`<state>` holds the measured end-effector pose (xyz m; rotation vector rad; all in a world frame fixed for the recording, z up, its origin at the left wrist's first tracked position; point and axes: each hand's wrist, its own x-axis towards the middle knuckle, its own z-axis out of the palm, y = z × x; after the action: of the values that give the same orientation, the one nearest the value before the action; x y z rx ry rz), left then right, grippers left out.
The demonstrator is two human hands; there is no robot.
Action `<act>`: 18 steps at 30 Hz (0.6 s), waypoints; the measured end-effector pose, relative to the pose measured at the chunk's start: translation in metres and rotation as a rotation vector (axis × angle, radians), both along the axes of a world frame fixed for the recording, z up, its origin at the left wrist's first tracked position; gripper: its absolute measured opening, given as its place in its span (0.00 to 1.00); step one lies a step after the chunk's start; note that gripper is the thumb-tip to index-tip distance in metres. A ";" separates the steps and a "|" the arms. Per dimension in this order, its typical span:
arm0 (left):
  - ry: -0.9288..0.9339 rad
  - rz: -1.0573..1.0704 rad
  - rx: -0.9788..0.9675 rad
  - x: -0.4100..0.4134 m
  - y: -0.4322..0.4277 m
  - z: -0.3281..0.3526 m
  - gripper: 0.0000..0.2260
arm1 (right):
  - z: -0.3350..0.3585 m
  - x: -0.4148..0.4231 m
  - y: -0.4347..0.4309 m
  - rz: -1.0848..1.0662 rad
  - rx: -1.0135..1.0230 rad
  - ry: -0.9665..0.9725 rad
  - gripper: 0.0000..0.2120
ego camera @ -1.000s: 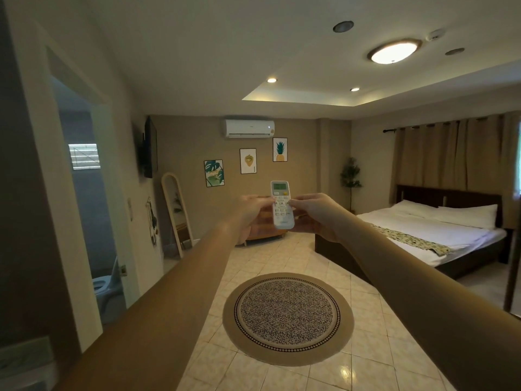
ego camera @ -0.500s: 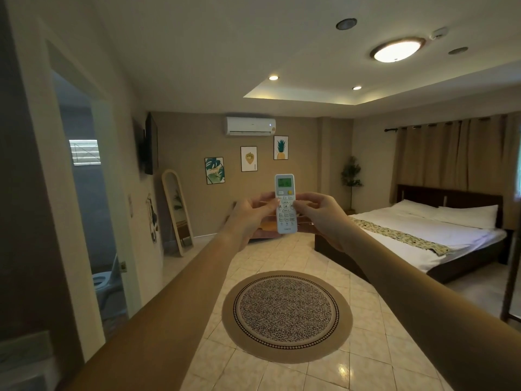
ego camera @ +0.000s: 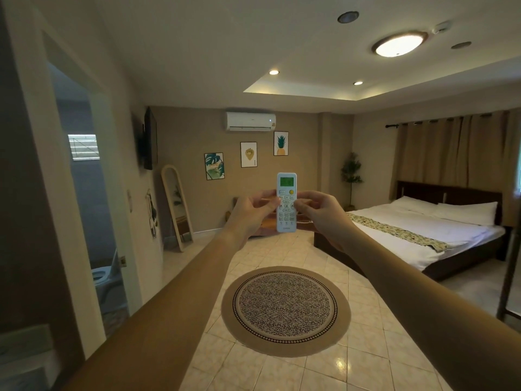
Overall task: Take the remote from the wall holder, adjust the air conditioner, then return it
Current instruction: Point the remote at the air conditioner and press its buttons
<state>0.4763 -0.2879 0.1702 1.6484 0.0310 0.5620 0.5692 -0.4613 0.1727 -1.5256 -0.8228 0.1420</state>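
A white remote (ego camera: 286, 204) with a lit green screen and a yellow button stands upright at arm's length, its face toward me. My left hand (ego camera: 251, 213) grips its left edge and my right hand (ego camera: 321, 213) grips its right edge, thumbs over the keypad. The remote's top points toward the white air conditioner (ego camera: 250, 121) mounted high on the far wall, where a small light shows near the unit's right end. The wall holder is not in view.
A round patterned rug (ego camera: 286, 309) lies on the tiled floor ahead. A bed (ego camera: 423, 235) fills the right side. An open bathroom doorway (ego camera: 93, 210) and a leaning mirror (ego camera: 177, 207) are on the left. A dark pole (ego camera: 510, 272) stands at the far right.
Both hands have lifted the remote slightly higher toward the air conditioner, and my fingers have shifted on the keypad. A small light now shows on the unit.
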 end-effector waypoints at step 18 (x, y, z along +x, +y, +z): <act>0.012 0.047 0.008 -0.005 -0.006 -0.008 0.13 | -0.003 -0.009 -0.010 0.031 -0.011 -0.017 0.09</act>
<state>0.4709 -0.2941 0.1619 1.6626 0.0758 0.5886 0.5603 -0.4709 0.1693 -1.5267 -0.8608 0.1567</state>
